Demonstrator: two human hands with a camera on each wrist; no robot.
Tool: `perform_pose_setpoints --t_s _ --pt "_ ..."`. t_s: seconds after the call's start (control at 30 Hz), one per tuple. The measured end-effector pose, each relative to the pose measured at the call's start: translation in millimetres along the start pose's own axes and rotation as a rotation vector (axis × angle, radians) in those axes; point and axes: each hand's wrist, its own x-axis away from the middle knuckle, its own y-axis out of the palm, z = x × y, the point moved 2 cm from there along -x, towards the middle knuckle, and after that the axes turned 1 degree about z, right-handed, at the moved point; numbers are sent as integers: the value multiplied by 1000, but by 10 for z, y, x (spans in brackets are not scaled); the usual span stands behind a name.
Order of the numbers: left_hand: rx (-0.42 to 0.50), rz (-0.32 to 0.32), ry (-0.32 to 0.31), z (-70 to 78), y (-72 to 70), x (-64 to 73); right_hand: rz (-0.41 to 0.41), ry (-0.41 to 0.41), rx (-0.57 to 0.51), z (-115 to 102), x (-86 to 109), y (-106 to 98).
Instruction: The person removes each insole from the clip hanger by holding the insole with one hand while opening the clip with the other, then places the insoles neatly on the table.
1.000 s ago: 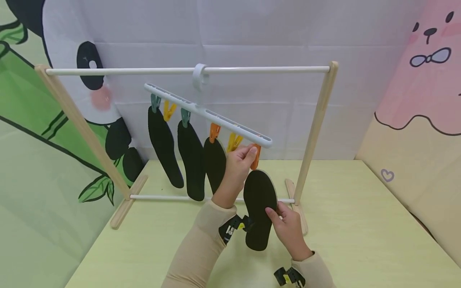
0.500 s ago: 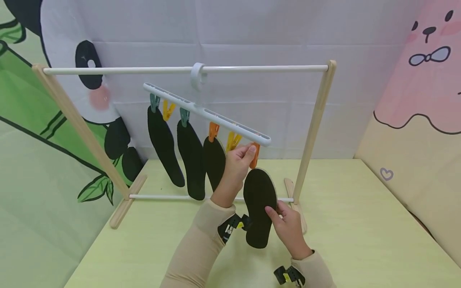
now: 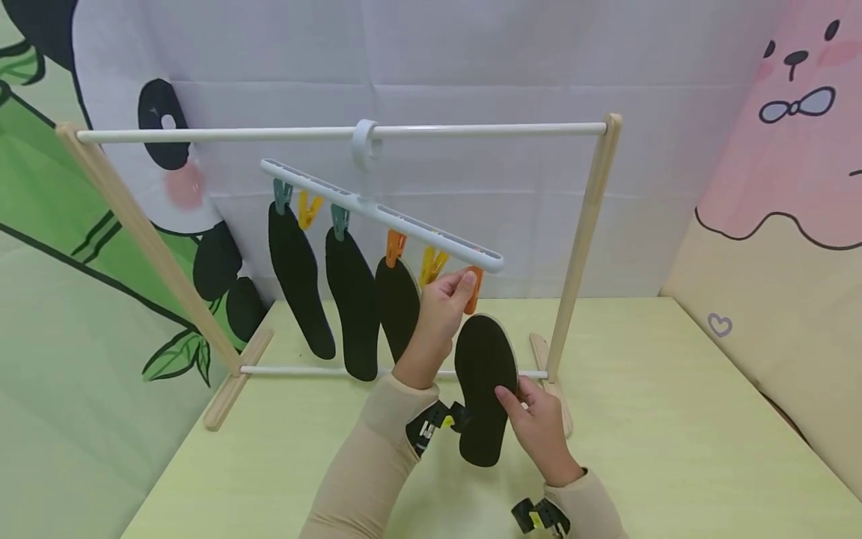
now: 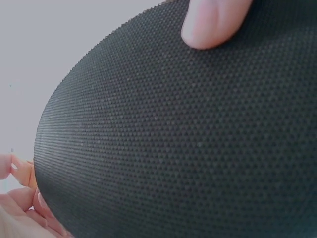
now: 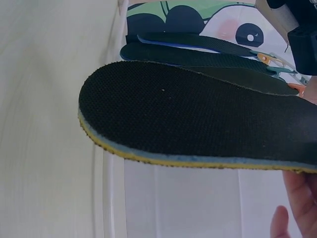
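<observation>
My left hand [image 3: 431, 322] pinches an orange clothespin [image 3: 474, 290] at the low right end of a pale blue clip hanger [image 3: 384, 213]. My right hand [image 3: 539, 423] holds a black insole [image 3: 483, 389] by its right edge, thumb on the front face. The insole's rounded top sits just below the clothespin, apparently apart from it. Close up in the right wrist view, the insole [image 5: 188, 114] shows a blue and yellow edge. Its dark woven face [image 4: 173, 129] fills most of the left wrist view, with a thumb [image 4: 208, 25] on it.
Three black insoles hang from the hanger: one [image 3: 292, 277] far left, one [image 3: 353, 299] beside it, and one [image 3: 397, 303] partly behind my left arm. Yellow clothespins [image 3: 308, 209] hang between them. The hanger's hook [image 3: 364, 144] sits on a white rod of a wooden rack [image 3: 584, 247].
The hanger and its hanging insoles have shifted slightly left in the head view, along with the rack. Both hands keep nearly the same pose and grip.
</observation>
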Motion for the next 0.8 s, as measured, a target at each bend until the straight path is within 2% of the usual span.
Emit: perform_pose_setpoints --t_s 0.47,0.8 --pt "1 -18 83 -3 -6 13 -1 2 17 -13 0 -21" --pt "-3 3 59 -10 -1 11 4 8 38 13 3 -41"
